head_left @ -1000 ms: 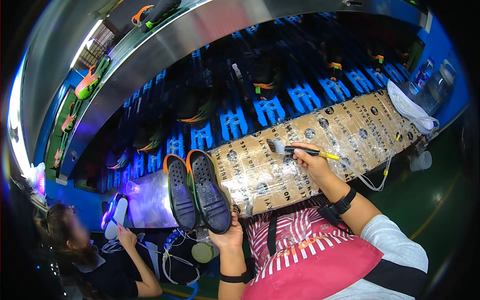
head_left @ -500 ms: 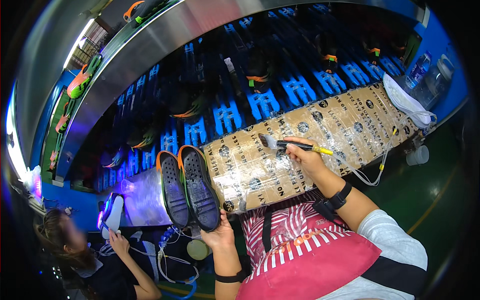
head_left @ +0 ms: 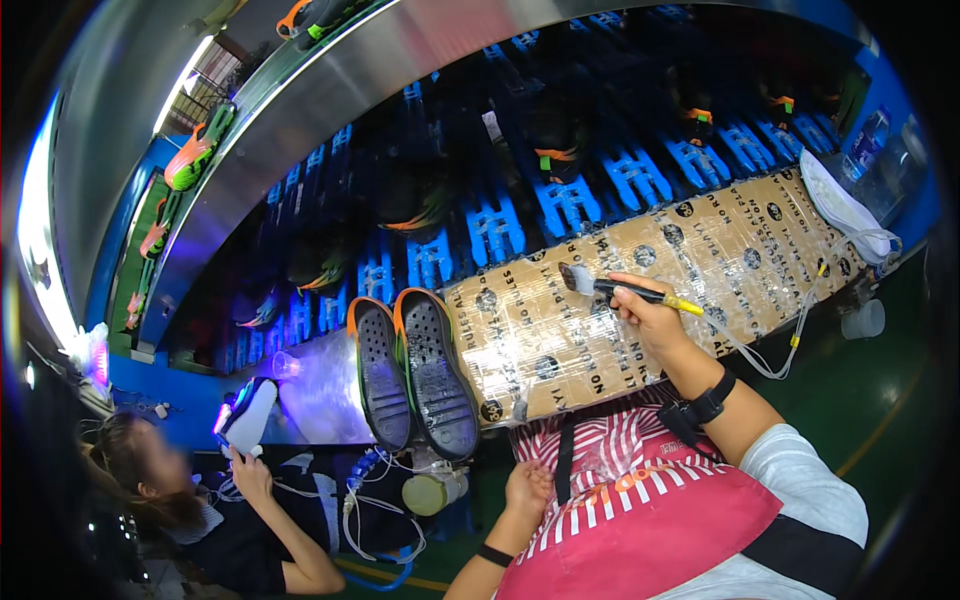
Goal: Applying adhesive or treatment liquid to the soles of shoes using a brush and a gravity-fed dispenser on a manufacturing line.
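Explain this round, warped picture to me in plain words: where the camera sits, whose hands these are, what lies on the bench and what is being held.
The camera sits on a person's head and looks down through a fisheye lens, so straight edges bend. The right hand holds a small brush with a yellow handle end over a bench top covered in taped cardboard. The left hand hangs low by the red striped apron, holding nothing that I can see. Two shoes lie soles up, side by side, at the cardboard's left end. Behind runs a conveyor with blue holders carrying more shoes. At lower left, a second person's hand holds another shoe.
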